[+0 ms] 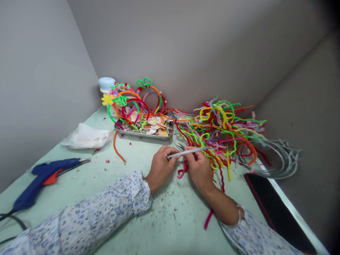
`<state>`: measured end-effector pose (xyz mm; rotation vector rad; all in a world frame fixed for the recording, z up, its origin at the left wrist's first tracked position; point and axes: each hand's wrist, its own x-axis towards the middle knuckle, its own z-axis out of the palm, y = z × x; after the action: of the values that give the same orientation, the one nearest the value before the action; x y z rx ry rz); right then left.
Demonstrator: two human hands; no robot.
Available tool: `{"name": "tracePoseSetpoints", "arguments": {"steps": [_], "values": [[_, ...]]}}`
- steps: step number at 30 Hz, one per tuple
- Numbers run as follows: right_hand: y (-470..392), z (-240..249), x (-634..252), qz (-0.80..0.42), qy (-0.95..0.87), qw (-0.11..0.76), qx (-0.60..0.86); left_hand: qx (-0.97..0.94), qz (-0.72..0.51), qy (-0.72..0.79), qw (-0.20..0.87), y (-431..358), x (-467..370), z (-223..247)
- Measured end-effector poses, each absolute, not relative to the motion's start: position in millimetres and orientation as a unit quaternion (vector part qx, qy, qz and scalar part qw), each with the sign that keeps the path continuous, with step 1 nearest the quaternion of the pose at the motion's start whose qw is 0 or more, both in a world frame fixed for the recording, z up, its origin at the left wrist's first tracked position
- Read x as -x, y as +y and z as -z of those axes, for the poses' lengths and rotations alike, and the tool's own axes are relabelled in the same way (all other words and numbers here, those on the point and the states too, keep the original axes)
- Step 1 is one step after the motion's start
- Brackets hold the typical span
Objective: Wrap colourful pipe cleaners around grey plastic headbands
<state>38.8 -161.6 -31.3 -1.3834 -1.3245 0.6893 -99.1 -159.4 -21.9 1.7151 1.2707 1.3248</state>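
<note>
Holding a pale strip (177, 154) above the table (164, 226), roughly level and slightly raised at its right end. Pinching its left end between thumb and fingers of the left hand (161, 168), with the sleeve (114, 198) resting on the table. Pinching it farther along with the right hand (200, 173), closed likewise, and leaving the free end sticking out over a tangled heap of pipe cleaners (225, 122). Showing a few thin metal points (181, 146) just beside the right fingertips, too small to identify. Wearing a band (239, 213) at the right wrist. Beyond the left hand, can see a metal tray (145, 136) of shells (154, 121), with colourful hoops (129, 92) standing in and over it, and a blue-lidded jar (106, 83) behind. Left of the tray, can see a plastic bag (89, 137) and, nearer, a blue glue gun (50, 171) on its side; between bag and tray, an orange piece (117, 148). To the right, can see a coil of clear or grey bands (288, 163) beside the heap, and nearer, a black tablet or phone (278, 212) lying flat.
</note>
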Motion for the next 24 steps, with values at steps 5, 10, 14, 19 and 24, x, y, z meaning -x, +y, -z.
{"name": "tracePoseSetpoints", "arguments": {"steps": [5,10,14,19,24], "values": [[-161.9,30.4,-37.8,-0.274,-0.56,0.526,0.578,-0.644,-0.5,0.484,0.317,-158.1,100.1,22.0],[-162.2,30.0,-38.2,-0.273,-0.561,0.524,0.58,-0.637,-0.502,0.487,0.324,-158.4,99.8,20.0],[-161.6,30.7,-38.4,-0.272,-0.562,0.528,0.575,-0.637,-0.502,0.487,0.324,-158.4,99.8,21.6],[-161.6,28.7,-37.0,-0.257,-0.572,0.527,0.574,-0.649,-0.493,0.488,0.314,-155.4,100.4,28.0],[-161.3,31.1,-37.4,-0.243,-0.585,0.528,0.566,-0.651,-0.476,0.496,0.323,-154.2,100.2,32.0]]}}
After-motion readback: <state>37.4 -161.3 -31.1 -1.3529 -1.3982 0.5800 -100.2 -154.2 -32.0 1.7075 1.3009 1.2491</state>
